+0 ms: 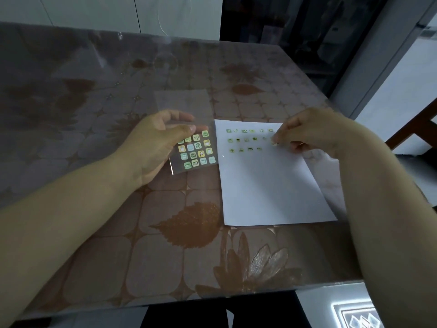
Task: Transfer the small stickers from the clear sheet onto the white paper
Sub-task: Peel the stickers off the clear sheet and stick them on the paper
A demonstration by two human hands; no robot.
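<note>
A: Nearest, bottom of frame: brown leaf-patterned counter [165,256] under a glossy cover. A bare forearm comes in from each lower corner.

B: The task's things?

A: Centre-right, a flat white paper [267,185] lies on the counter, its near half blank. Just left of it is the clear plastic sticker sheet [196,150], lifted off the counter and tilted toward the camera.

B: Held by what?

A: Left hand [153,140]. The thumb is on the front face and the other fingers are behind, clamped on the sheet's left part. My reading: it is kept up beside the paper so the remaining square green, yellow and blue stickers face the person and the trip across is short.

B: Right hand?

A: Right hand [314,133] is over the paper's upper right part. Its fingers [287,127] are drawn together at the tips on a small sticker [274,143], pale yellow-green. It is at the paper or just above it; I cannot tell whether it touches. It sits at the right end of the second row.

B: Filling rows, then.

A: Seems so. The stuck-down stickers [246,140] run in three rows along the paper's far edge, the third row short. Roughly half are moved, judging by the sheet's bare upper part.

B: Beyond?

A: Upper left, white cupboard fronts. Upper right is dark and unreadable.
</note>
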